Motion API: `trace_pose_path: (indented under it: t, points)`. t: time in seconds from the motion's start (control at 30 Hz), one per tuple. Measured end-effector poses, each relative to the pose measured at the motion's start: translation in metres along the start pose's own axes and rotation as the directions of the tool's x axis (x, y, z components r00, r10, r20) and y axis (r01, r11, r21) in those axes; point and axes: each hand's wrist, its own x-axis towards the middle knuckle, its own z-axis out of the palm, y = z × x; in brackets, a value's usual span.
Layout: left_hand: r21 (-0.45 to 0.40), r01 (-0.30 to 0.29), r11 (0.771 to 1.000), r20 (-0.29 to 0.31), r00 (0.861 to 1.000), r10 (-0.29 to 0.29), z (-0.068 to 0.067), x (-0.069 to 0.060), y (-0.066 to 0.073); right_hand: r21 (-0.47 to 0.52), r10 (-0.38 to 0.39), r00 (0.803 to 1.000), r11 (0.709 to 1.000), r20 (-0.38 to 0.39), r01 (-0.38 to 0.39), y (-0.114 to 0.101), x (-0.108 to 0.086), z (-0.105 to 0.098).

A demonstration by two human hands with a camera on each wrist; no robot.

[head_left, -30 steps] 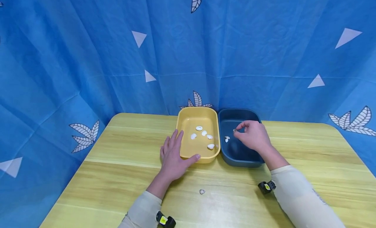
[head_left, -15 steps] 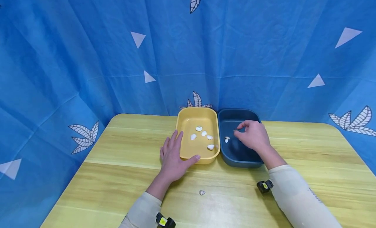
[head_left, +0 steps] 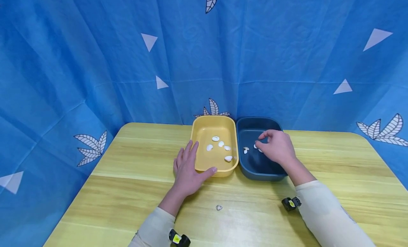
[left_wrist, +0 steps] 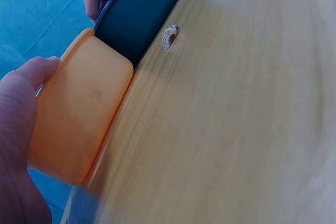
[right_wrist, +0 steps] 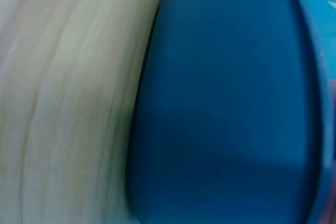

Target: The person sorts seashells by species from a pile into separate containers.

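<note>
My left hand (head_left: 188, 172) rests against the near left corner of a yellow tray (head_left: 214, 173), its fingers spread along the side and thumb (left_wrist: 44, 69) on the front rim. Several white seashells (head_left: 209, 147) lie in that tray. Over the dark blue tray (head_left: 262, 176) is my right hand (head_left: 276, 145), thumb and index finger bent toward each other with a small gap between the tips. Two pale shells (head_left: 255, 146) show just beneath these fingertips. Left of them lie small shells (head_left: 245, 150). The right wrist view shows mostly the blue tray's outer wall (right_wrist: 226, 98).
A single ridged shell (head_left: 219, 207) lies on the wooden table (head_left: 127, 190) in front of the trays; the left wrist view shows this shell (left_wrist: 170, 37) too. Both trays stand side by side at the table's back edge, before a blue curtain (head_left: 197, 56).
The right thumb and index finger have parted from the shell they pinched, and pale shells now show below them in the blue tray. The left hand has kept its place.
</note>
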Motion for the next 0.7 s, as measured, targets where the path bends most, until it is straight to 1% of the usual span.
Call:
trace_pose_path:
  t: [0.27, 0.43, 0.7]
  points:
    - [-0.003, -0.002, 1.0, 0.007, 1.0, 0.002, -0.001, 0.0, 0.001, 0.024, -0.064, 0.998, 0.998, -0.01, 0.064, -0.01, -0.022, -0.007]
    - [-0.004, -0.014, 1.0, -0.006, 1.0, 0.014, -0.001, 0.0, 0.001, 0.045, -0.095, 0.995, 0.994, -0.015, 0.096, -0.019, -0.035, -0.01]
    - [0.009, -0.002, 1.0, 0.006, 1.0, 0.002, -0.002, 0.0, 0.002, 0.096, -0.184, 0.983, 0.978, -0.022, 0.185, -0.036, -0.057, -0.016]
